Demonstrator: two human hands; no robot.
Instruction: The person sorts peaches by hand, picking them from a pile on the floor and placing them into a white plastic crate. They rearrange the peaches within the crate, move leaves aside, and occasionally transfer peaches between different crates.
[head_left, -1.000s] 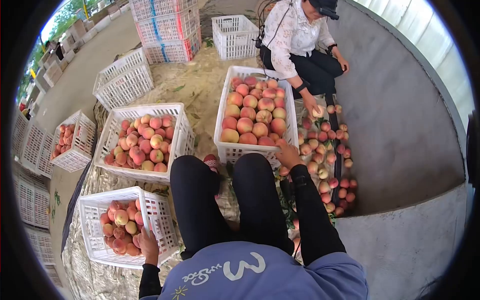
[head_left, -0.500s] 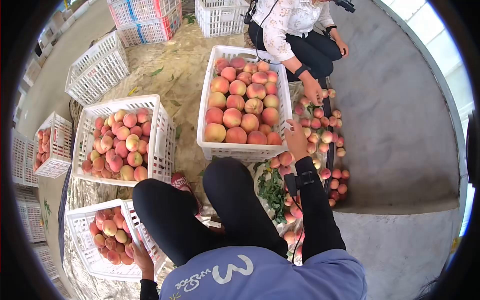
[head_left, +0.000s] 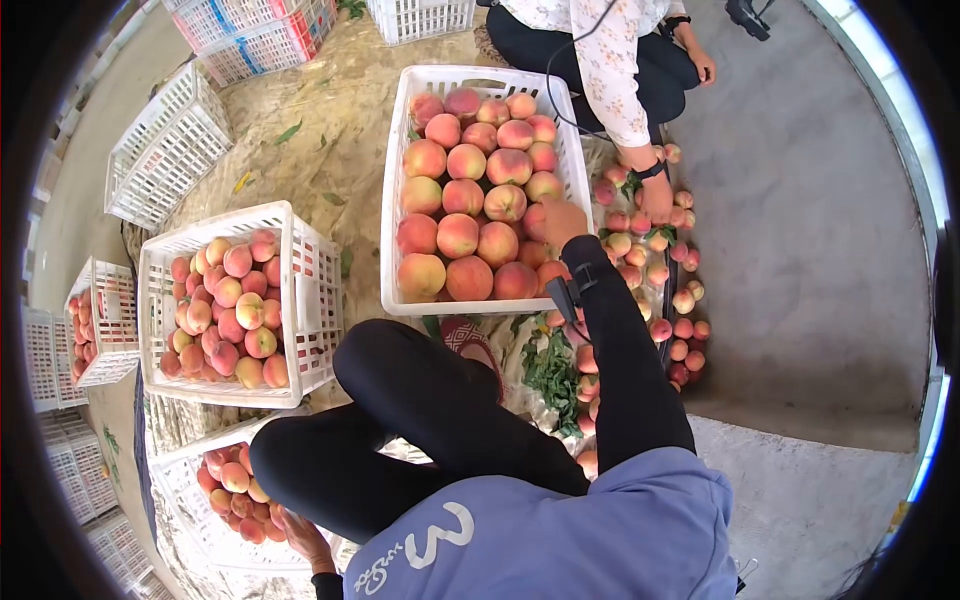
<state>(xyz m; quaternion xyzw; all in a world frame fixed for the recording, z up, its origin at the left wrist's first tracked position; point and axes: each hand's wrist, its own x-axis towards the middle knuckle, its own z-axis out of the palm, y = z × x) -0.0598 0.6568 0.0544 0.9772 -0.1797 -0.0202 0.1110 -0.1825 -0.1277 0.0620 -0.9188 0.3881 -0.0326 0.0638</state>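
Note:
My right hand [head_left: 566,222] is inside the right side of the large white crate [head_left: 388,200], its fingers curled against a peach [head_left: 533,222]. Rows of large peaches [head_left: 463,197] fill this crate. At the lower left, my left hand [head_left: 308,541] reaches over the edge of another white crate [head_left: 185,490]. Its fingers look extended beside a heap of peaches [head_left: 236,478], and my thigh covers part of that crate. A third crate [head_left: 290,300], left of my knees, is heaped with smaller peaches [head_left: 230,310].
A co-worker [head_left: 610,70] kneels at the upper right, one hand among loose peaches [head_left: 640,255] on the ground. Green leaves [head_left: 552,380] lie by my right arm. More white crates [head_left: 168,145] stand left and behind. A concrete floor [head_left: 800,250] extends right.
My right hand has moved from the large crate's right rim onto a peach inside. My left hand has shifted slightly right and down. My knees have swung left, and the co-worker's arm reaches lower.

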